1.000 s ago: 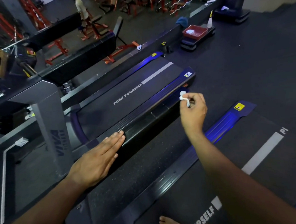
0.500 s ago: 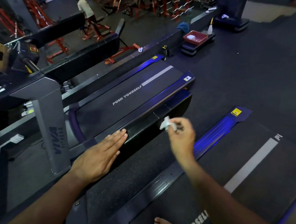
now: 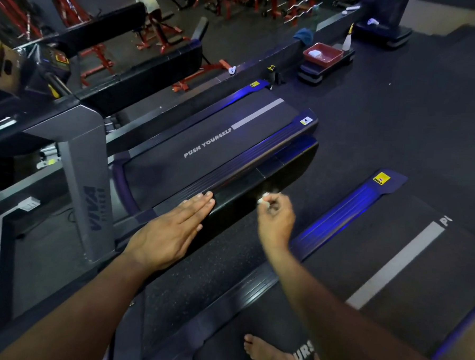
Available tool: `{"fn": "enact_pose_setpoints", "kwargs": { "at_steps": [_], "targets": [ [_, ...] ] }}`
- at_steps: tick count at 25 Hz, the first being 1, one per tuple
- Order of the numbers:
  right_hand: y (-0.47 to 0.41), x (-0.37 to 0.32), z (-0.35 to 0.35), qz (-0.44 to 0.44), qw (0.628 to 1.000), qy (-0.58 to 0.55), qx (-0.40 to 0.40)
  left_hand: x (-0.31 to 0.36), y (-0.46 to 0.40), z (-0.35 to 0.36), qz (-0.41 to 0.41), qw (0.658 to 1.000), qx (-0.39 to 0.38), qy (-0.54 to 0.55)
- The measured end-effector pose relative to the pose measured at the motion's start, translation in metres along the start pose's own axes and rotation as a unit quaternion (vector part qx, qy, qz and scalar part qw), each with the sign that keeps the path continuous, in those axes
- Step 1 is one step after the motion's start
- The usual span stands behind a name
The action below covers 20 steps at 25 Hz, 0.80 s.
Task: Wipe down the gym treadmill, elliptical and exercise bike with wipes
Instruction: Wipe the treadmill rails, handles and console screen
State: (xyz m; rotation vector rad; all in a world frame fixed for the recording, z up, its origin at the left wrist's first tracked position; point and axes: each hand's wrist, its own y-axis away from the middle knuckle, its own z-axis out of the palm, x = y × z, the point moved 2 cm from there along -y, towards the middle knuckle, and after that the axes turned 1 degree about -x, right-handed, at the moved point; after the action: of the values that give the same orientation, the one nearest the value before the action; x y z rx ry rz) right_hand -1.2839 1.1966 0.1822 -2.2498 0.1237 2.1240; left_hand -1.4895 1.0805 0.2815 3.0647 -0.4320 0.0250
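Note:
A black treadmill (image 3: 205, 139) with a "PUSH YOURSELF" belt and blue-lit side rails lies ahead of me. My left hand (image 3: 170, 231) rests flat, fingers straight, on its near black side rail. My right hand (image 3: 275, 220) pinches a small crumpled white wipe (image 3: 263, 199) against the glossy black side of that rail, just right of my left fingertips; the hand is motion-blurred. A second treadmill (image 3: 392, 256) lies under me at the right, with my bare foot (image 3: 266, 352) on it.
A grey upright post (image 3: 85, 177) of the first treadmill stands at the left. A red tray (image 3: 322, 54) with wipes and a spray bottle (image 3: 347, 39) sit on stacked steps at the back. Dark rubber floor (image 3: 400, 105) spreads to the right. A person bends among red weight racks far back.
My right hand has drawn the wipe back along the rail's side from its far end toward my left hand. My left hand has stayed put on the rail.

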Motion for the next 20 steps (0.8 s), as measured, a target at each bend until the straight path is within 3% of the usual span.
{"fn": "enact_pose_setpoints", "kwargs": {
  "at_steps": [2, 4, 9, 13, 16, 20],
  "targets": [
    [0.051, -0.007, 0.021, 0.030, 0.991, 0.003, -0.132, 0.005, -0.003, -0.002, -0.007, 1.000, -0.012, 0.020],
    [0.079, -0.007, 0.021, 0.023, 0.979, 0.031, -0.202, 0.007, 0.006, -0.013, -0.030, 0.998, -0.020, 0.060],
    [0.048, 0.001, -0.024, -0.020, 0.994, 0.075, -0.072, -0.028, 0.110, -0.015, -0.070, 0.995, -0.033, 0.067],
    [0.036, -0.003, 0.006, -0.062, 0.996, 0.049, -0.032, -0.043, 0.136, 0.000, -0.083, 0.994, -0.029, 0.060],
    [0.055, -0.003, 0.035, -0.036, 0.999, -0.012, 0.017, -0.044, 0.136, 0.005, -0.077, 0.996, -0.012, 0.051],
    [0.136, -0.002, 0.076, -0.001, 0.999, -0.045, -0.020, -0.046, 0.137, 0.005, -0.082, 0.995, -0.004, 0.048]
  ]
}}
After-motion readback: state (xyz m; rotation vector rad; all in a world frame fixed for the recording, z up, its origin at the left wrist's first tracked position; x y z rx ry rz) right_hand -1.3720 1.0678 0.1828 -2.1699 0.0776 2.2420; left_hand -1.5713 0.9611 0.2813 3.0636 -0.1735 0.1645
